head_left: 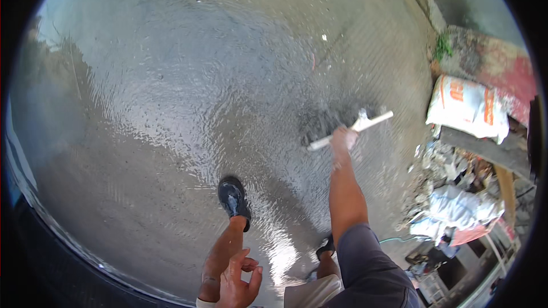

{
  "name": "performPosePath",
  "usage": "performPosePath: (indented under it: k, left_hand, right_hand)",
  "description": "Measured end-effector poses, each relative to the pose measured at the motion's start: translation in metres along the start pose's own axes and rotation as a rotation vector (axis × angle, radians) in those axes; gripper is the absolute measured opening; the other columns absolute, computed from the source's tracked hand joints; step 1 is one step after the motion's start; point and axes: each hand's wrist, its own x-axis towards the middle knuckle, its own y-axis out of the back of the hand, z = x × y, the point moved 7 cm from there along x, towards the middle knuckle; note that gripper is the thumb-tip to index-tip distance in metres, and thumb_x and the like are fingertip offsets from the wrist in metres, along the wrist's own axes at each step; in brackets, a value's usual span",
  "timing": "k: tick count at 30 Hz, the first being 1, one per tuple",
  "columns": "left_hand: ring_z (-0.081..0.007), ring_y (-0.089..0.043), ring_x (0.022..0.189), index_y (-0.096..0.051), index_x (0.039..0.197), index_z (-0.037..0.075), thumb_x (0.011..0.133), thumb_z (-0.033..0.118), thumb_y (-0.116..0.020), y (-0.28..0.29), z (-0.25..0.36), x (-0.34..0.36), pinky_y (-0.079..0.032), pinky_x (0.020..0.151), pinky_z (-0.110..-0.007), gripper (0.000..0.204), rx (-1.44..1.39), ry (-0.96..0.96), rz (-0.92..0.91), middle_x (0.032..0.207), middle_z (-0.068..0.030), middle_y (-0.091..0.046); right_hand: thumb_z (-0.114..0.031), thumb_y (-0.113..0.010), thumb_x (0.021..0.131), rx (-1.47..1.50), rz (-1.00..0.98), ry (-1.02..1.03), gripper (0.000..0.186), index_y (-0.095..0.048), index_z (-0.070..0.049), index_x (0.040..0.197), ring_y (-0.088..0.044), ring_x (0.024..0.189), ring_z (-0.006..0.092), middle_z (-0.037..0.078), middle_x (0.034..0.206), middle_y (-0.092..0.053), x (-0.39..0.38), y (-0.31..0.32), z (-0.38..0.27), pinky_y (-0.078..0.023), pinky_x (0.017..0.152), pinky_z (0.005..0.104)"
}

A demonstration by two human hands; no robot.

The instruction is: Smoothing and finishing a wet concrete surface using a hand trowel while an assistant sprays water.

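Note:
My right hand (344, 138) is closed around the middle of a white T-shaped bar tool (377, 120), which lies slantwise low over the wet concrete floor (188, 80). Whether the tool is a squeegee or a brush I cannot make out. A blurred dark patch of splashing water (325, 122) spreads along its far side. Down at the lower edge, my left hand (240, 282) is held up in front of my leg with its thumb and bent fingers apart, gripping nothing. A dark wet shoe (233, 198) is on my left foot.
To the right, a white sack with orange print (465, 108) rests on a ledge beside a faded red wall (508, 71). Below it lie rubble (451, 165) and crumpled white sacking (456, 211). A small green plant (442, 47) grows at the floor's edge.

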Motion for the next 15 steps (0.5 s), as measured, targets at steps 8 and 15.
performPosePath:
  k: [8, 15]
  left_hand:
    - [-0.0184, -0.061, 0.062, -0.042, 0.114, -0.001, 0.077, 0.007, -0.063, -0.004, 0.012, 0.032, -0.049, 0.053, -0.028, 0.043, 0.0, 0.009, 0.074, 0.073, -0.0096, -0.06]
    - [-0.0261, -0.059, 0.055, -0.043, 0.112, 0.003, 0.081, 0.004, -0.055, -0.029, 0.017, 0.091, -0.047, 0.049, -0.035, 0.034, -0.022, 0.106, 0.427, 0.068, -0.0112, -0.058]
  right_hand:
    - [-0.023, -0.054, 0.077, 0.304, 0.236, 0.563, 0.037, -0.049, 0.006, 0.098, -0.058, 0.085, 0.0434, 0.026, 0.084, -0.06, -0.004, 0.192, -0.318, -0.047, 0.075, 0.0456]
    - [-0.028, -0.061, 0.077, -0.015, -0.4, 1.211, 0.043, -0.051, -0.01, 0.114, -0.061, 0.061, 0.0341, 0.014, 0.066, -0.062, -0.148, 0.202, -0.236, -0.049, 0.056, 0.0439]
